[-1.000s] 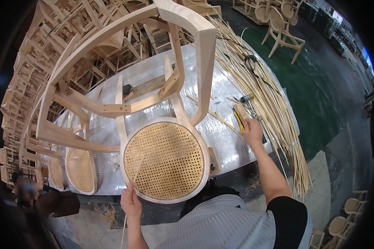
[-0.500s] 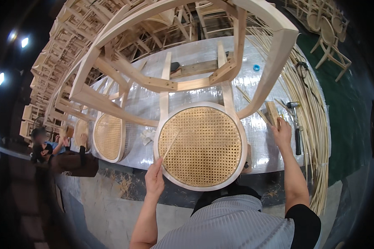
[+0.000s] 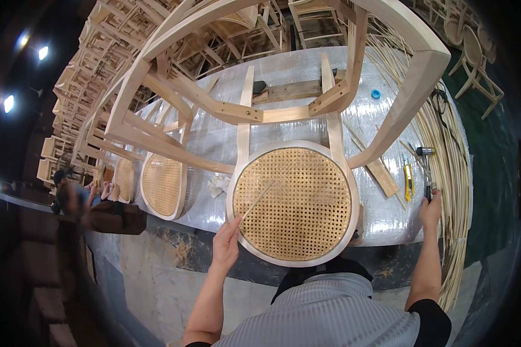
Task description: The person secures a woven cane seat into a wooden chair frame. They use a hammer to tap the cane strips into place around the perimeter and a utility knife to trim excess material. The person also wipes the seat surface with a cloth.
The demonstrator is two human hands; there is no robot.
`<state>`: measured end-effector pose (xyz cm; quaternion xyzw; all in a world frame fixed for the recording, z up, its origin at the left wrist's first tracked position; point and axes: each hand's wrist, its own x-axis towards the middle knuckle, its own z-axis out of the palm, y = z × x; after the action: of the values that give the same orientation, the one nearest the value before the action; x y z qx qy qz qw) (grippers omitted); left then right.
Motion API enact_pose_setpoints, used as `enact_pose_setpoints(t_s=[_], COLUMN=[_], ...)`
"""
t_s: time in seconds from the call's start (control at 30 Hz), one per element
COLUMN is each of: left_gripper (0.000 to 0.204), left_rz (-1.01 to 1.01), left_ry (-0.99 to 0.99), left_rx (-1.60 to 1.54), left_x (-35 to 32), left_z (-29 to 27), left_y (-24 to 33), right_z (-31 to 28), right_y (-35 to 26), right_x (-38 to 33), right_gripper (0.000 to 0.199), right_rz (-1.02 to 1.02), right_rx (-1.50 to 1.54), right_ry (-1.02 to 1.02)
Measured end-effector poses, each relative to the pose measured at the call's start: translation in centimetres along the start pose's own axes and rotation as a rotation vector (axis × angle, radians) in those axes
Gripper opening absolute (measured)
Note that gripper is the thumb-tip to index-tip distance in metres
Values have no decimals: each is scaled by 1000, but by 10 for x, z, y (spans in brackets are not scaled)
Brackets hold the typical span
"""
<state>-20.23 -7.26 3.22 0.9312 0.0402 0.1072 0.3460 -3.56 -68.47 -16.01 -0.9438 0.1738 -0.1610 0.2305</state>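
Note:
A wooden chair frame lies tipped on the table with its round woven cane panel toward me. My left hand is closed at the panel's left rim, pinching a thin rattan strip that slants up across the weave. To the right, my right hand is closed around the dark handle of a hammer. The hammer lies along the table beside the rattan bundle. Left of it are a yellow utility knife and a wooden block.
Long rattan strips run down the table's right edge. A blue tape roll lies farther back. Another cane-panelled chair stands to the left, beyond crumpled white material. A co-worker is at far left. Stacked chair frames fill the back.
My right hand has let go of the wooden block, which now lies on the table, and has moved right onto the hammer's handle. My left hand still holds the rattan strip.

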Motion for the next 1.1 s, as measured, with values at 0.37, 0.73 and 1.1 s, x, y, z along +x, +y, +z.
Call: enact_pose_setpoints(t_s=[0.37, 0.73, 1.1], left_gripper=[39, 43, 42], left_rz=[-62, 81, 124], left_ry=[-28, -198, -276], left_rx=[201, 221, 246], left_x=[48, 135, 167], left_z=[-1, 7, 7], left_y=[-33, -97, -115], right_z=[-38, -120, -134], right_y=[5, -27, -86], right_x=[27, -19, -23], right_gripper=[45, 52, 49], right_rz=[267, 219, 317], right_rx=[345, -177, -405], right_ry=[-31, -41, 91])
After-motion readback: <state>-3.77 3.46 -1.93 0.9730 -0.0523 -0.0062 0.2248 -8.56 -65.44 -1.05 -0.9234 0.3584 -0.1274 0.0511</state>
